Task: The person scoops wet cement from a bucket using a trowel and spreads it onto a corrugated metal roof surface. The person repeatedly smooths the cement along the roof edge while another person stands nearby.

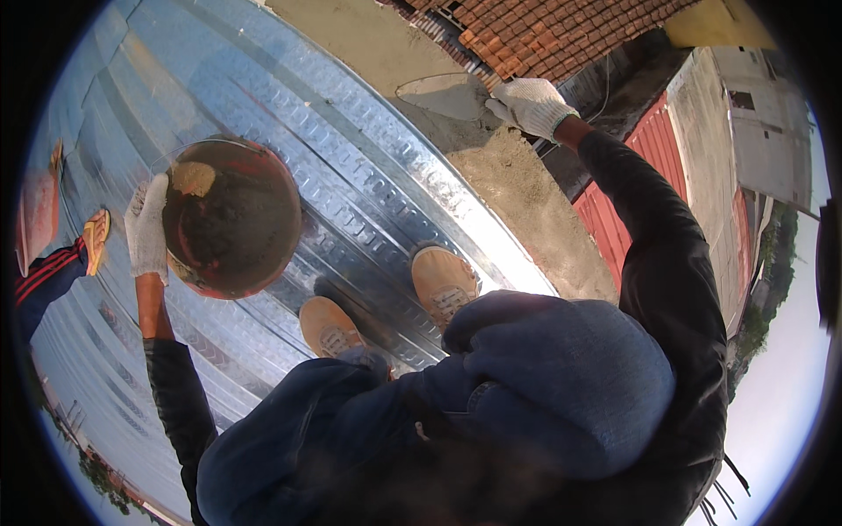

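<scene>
My right hand (pixel 533 107), in a white knit glove, is closed around the handle of a trowel, which the fingers hide. The trowel's pointed blade (pixel 443 95), grey with mortar, lies flat against wet mortar (pixel 517 184) along a wall top. At the left, my gloved left hand (pixel 147 226) grips the rim of a round bucket (pixel 282 180) with reddish sides. Dark grey mortar (pixel 232 215) sits inside it, and a tan lump (pixel 194 179) shows near the rim by my fingers. A thin wire handle arcs over the bucket's far side.
Under my tan shoes (pixel 331 326) is a ribbed, shiny metal sheet roof (pixel 368 193). Beyond the mortared wall top are orange roof tiles (pixel 535 39) and a lower red metal roof (pixel 653 149). Another person's sandalled foot (pixel 96 238) stands at the far left.
</scene>
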Demonstrator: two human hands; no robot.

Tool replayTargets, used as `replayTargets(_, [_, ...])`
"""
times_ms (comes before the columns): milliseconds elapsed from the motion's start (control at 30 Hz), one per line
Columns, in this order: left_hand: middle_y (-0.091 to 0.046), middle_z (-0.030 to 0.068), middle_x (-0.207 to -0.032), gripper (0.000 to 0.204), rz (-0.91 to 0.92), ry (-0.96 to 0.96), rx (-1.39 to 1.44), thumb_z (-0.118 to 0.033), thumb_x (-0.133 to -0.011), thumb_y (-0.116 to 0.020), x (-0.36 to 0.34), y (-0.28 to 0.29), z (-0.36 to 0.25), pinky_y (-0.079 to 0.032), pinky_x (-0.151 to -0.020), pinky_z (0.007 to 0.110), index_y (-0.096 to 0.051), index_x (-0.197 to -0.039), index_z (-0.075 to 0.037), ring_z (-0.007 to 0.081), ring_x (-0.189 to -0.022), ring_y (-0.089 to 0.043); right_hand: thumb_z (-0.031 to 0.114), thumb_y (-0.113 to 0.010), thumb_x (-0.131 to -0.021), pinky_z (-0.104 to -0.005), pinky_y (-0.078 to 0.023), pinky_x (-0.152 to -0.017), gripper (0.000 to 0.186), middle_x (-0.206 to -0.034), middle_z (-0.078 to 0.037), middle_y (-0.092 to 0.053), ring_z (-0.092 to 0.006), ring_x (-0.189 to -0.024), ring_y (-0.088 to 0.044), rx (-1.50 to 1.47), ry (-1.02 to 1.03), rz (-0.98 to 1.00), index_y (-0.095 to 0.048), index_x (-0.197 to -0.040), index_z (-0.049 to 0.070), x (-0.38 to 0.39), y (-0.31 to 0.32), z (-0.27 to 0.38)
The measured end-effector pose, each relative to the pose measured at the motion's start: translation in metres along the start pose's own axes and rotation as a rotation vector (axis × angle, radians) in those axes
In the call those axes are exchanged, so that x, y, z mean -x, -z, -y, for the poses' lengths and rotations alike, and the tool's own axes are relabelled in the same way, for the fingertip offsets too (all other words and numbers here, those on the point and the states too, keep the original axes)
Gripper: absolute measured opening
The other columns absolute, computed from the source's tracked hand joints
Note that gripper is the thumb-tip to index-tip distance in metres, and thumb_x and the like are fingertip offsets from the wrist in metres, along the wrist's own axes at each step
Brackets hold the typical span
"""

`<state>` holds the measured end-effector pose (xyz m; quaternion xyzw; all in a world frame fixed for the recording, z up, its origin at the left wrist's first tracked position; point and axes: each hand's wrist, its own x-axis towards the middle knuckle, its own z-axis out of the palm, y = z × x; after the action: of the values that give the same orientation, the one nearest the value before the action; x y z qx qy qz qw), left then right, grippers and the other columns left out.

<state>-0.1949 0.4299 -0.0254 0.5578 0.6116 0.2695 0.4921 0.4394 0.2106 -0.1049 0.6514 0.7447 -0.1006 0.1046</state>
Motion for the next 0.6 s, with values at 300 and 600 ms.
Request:
replayTargets(300, [-0.061, -0.0104, -0.092, 0.02, -0.01, -0.003, -0.01, -0.028, -0.108, -0.074, 0.001, -0.004, 0.001, -0.044, -0.08, 0.022, -0.076, -0.099, -0.01, 0.0023, -0.085, -0.053, 0.044, -0.063, -0.107, -0.0488, -0.058, -0.076, 0.04, -0.093, -0.02, -0.074, -0.0418, -0.09, -0.074, -0.297, -0.134, -0.223, -0.068, -0.121, 0.007, -0.011, 0.013, 0.013])
replayTargets(600, [-0.063, -0.0104, -0.091, 0.019, -0.012, 0.033, 0.028, -0.028, -0.108, -0.075, -0.006, -0.004, -0.008, -0.046, -0.078, 0.021, -0.075, -0.098, -0.012, 0.0019, -0.083, -0.055, 0.031, -0.075, -0.101, -0.0495, -0.06, -0.085, 0.036, -0.115, -0.019, -0.073, -0.0428, -0.099, -0.074, -0.438, -0.636, -0.393, -0.061, -0.125, 0.008, 0.15, -0.022, 0.08])
